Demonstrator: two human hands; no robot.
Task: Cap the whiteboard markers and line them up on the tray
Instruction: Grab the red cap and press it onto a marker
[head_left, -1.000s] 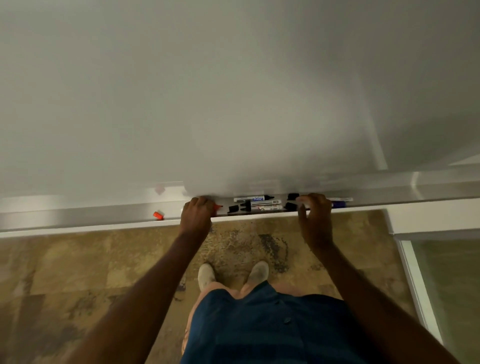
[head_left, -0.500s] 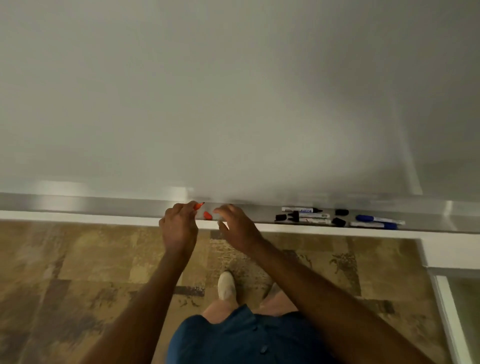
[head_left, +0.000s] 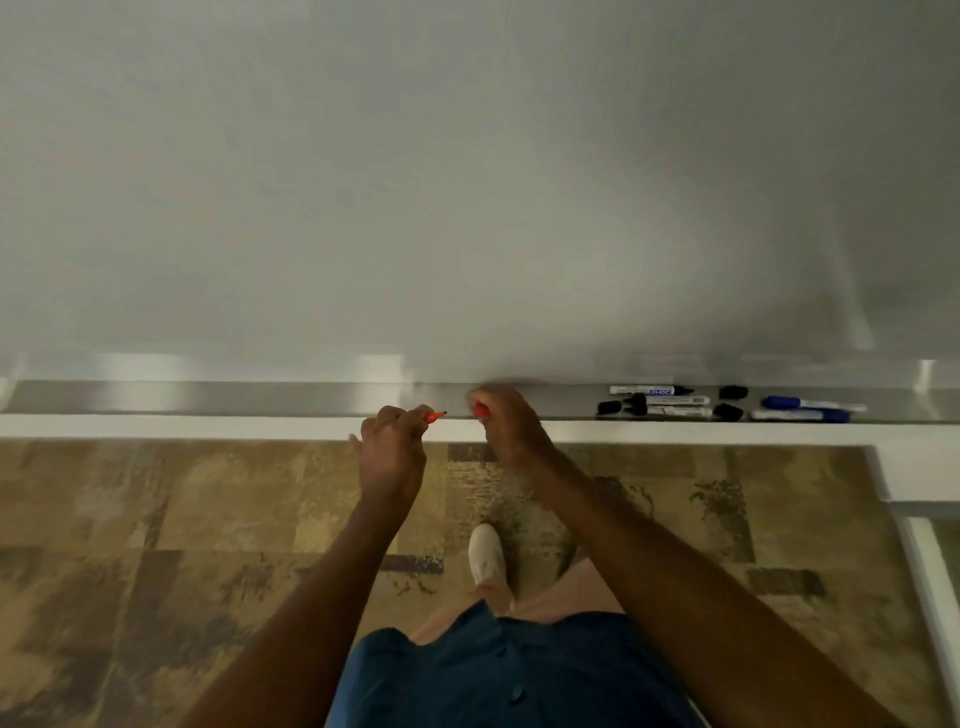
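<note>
My left hand (head_left: 393, 451) grips a red marker (head_left: 434, 415) whose bare tip points right, just in front of the metal tray (head_left: 208, 400). My right hand (head_left: 506, 423) pinches a red cap (head_left: 481, 410) a short gap to the right of that tip. Farther right on the tray lie three black markers (head_left: 655, 402) with loose black caps (head_left: 732, 392) beside them, then two blue markers (head_left: 808, 409).
The whiteboard (head_left: 467, 182) fills the view above the tray. A white ledge (head_left: 156, 427) runs under the tray. Below is patterned carpet, my shoe (head_left: 487, 558) and a white frame at the right.
My right hand left the black markers, crossed left and picked up the red cap from the tray. My left hand lifted the red marker. The view shifted left.
</note>
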